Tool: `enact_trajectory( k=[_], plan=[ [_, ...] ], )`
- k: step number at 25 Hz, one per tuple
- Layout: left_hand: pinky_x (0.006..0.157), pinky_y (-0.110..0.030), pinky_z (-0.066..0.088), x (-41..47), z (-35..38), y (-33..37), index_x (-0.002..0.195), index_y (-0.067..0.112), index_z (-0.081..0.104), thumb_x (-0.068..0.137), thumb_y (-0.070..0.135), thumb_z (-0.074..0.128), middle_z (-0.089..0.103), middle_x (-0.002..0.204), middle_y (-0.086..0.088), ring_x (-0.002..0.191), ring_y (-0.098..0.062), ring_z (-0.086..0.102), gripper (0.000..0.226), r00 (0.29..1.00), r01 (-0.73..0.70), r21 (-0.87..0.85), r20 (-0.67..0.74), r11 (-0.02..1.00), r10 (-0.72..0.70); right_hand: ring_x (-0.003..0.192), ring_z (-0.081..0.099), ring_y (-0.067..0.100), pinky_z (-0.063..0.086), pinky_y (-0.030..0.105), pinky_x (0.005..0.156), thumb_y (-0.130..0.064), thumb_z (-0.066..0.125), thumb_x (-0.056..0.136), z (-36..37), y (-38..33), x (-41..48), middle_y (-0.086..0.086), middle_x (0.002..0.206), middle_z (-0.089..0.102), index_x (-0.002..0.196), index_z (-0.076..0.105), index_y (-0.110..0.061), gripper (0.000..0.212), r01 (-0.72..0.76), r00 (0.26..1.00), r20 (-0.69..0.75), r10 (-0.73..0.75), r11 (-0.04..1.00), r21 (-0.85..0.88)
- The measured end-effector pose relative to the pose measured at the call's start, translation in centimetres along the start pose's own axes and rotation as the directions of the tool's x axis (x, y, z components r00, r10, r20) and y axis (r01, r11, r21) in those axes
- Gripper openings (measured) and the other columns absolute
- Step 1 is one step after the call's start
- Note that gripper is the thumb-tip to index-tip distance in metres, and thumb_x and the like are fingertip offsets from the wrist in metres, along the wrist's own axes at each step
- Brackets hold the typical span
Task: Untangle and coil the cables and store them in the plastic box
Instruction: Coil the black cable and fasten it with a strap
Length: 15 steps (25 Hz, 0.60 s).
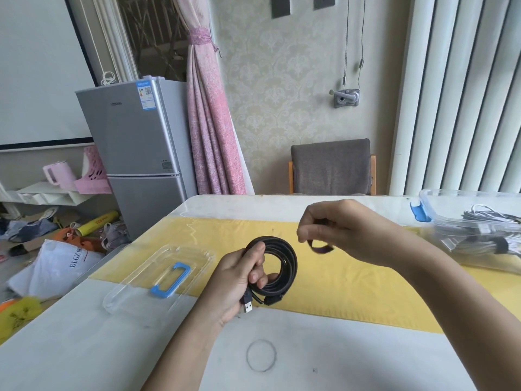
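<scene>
While my left hand (242, 277) is gripping the coiled black cable (286, 266) above the table (112, 348), my right hand (335, 224) is pinching a blurred dark strap (321, 249) beside it. I'm judging the coil light and springy, best clamped across all loops. The plastic box (451, 221) is sitting far right.

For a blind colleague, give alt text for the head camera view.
A left hand holds a coiled black cable over a table while the right hand pinches a dark strap. A clear lid lies left; a box of cables sits right.
</scene>
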<state>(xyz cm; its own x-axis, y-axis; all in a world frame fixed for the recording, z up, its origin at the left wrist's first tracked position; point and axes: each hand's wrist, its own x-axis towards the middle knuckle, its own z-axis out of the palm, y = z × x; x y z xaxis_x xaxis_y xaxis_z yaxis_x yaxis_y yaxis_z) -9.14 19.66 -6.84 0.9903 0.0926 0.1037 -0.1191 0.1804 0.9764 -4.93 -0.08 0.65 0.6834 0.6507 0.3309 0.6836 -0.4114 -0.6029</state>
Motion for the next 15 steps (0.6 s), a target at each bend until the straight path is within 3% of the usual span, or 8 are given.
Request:
enact_trajectory(
  k=[4,8,11,15],
  plan=[
    [0.055,-0.017,0.044,-0.04,0.05,-0.45,0.063,0.008,0.038,0.088,0.027,0.05,0.031,0.044,0.002,0.043,-0.013,0.037,0.033,0.997,-0.033,0.109,0.077,0.993,0.024,0.062,0.05,0.006,0.041,0.018,0.057,-0.019,0.068,0.085,0.26,-1.02,-0.47,0.001,0.074,0.068,0.085,0.073,-0.02,0.005,-0.02,0.977,0.215,-0.004,0.994,0.107],
    [0.08,-0.044,0.044,0.06,-0.02,-0.82,0.062,0.011,0.04,0.091,0.028,0.048,0.033,0.044,0.003,0.044,-0.013,0.038,0.034,0.992,-0.035,0.139,0.127,0.99,0.017,0.071,0.063,-0.002,0.047,0.01,0.068,-0.008,0.067,0.085,0.4,-0.73,-0.54,-0.011,0.081,0.072,0.1,0.074,-0.02,0.02,-0.064,0.966,0.257,0.041,0.995,0.083],
    [0.077,-0.038,0.049,0.15,0.14,-0.91,0.064,0.01,0.041,0.092,0.027,0.048,0.033,0.044,0.003,0.044,-0.013,0.038,0.034,0.994,-0.047,0.155,0.106,0.987,0.031,0.067,0.06,-0.004,0.045,0.01,0.06,-0.009,0.067,0.085,0.73,-0.69,-0.36,-0.014,0.08,0.071,0.095,0.075,-0.027,0.022,-0.063,0.984,0.159,0.082,0.991,-0.118],
    [0.065,-0.027,0.05,0.35,-0.06,-0.85,0.065,0.009,0.042,0.09,0.03,0.05,0.035,0.044,0.003,0.044,-0.014,0.041,0.034,0.997,-0.072,0.156,0.05,0.985,0.065,0.072,0.064,0.004,0.051,0.02,0.068,-0.012,0.074,0.078,0.95,-0.68,-0.27,-0.013,0.077,0.072,0.082,0.076,-0.027,0.016,-0.036,0.996,0.082,0.047,0.991,-0.131]
  ],
)
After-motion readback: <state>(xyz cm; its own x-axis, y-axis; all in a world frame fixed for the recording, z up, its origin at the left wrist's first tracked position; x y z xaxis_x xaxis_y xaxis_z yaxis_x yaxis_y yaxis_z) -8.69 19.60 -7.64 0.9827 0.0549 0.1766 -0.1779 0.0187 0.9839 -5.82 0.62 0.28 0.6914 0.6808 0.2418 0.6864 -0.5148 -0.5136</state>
